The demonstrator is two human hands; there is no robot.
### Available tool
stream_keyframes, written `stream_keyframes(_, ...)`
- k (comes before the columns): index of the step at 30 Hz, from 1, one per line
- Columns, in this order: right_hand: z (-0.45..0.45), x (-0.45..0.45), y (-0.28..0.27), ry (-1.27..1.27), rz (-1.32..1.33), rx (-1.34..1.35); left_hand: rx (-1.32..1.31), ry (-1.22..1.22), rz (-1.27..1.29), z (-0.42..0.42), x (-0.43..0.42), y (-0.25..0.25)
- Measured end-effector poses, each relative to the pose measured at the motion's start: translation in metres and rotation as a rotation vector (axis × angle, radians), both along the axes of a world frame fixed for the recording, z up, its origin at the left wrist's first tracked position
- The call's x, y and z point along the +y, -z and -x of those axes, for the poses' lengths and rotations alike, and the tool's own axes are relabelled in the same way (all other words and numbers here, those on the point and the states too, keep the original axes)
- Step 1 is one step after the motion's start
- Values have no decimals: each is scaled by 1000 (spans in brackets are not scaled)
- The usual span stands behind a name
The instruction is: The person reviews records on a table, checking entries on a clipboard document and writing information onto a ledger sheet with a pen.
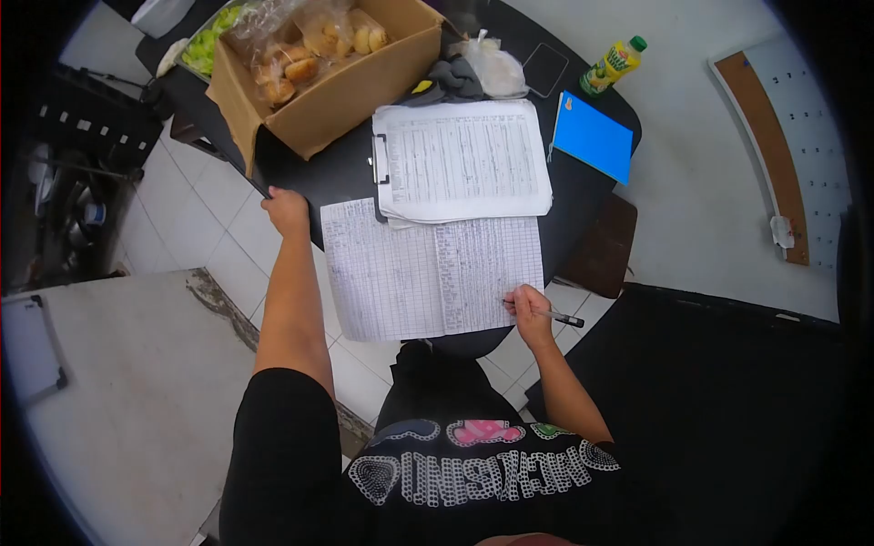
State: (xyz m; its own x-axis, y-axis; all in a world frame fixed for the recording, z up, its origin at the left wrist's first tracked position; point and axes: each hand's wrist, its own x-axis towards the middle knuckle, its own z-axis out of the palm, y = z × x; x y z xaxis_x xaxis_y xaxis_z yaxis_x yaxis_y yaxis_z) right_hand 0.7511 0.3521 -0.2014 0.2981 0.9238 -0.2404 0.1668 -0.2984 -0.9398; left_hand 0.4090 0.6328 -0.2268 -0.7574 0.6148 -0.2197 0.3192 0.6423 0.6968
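White pages of the open notebook [482, 264] reach past the near edge of the black table [583, 196], most plainly at the lower left, where floor tiles show beside them. That overhang looks like the main weakness: pressure on an unsupported part could bend the paper or tip the book downward. The right hand [531, 318] grips a pen [566, 318] between thumb and fingers, its tip at the lower part of the right page, close to the near edge; a push there with too little table beneath could make the line waver or punch through. The left hand [289, 211] is at the table's left edge with its fingers bent, though I cannot tell whether it clasps the edge or merely leans there. Either way it is off the notebook, so the pages could creep under the pen. The clipboard [464, 159] lies over the notebook's top edge; it may hold the book down, but a tug on either could drag both or crease the sheets. The box [355, 100] sits close by the table's left side, its flap a likely snag for that arm. Knocked over, the upright bottle [612, 68] could roll off or, if loosely capped, wet the blue book [594, 138].
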Motion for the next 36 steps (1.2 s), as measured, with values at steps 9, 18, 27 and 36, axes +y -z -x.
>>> stream_keyframes(9,0,-2,2,0,-76,50,-9,-17,35,-5,0,-3)
stream_keyframes(18,-1,-2,6,8,-86,-2,2,-57,-7,-1,4,10)
stream_keyframes(27,6,36,-26,-158,-45,193,63,-64,71,-2,7,6)
stream_keyframes(36,60,145,-32,-495,-413,-338,69,-69,119,0,10,3)
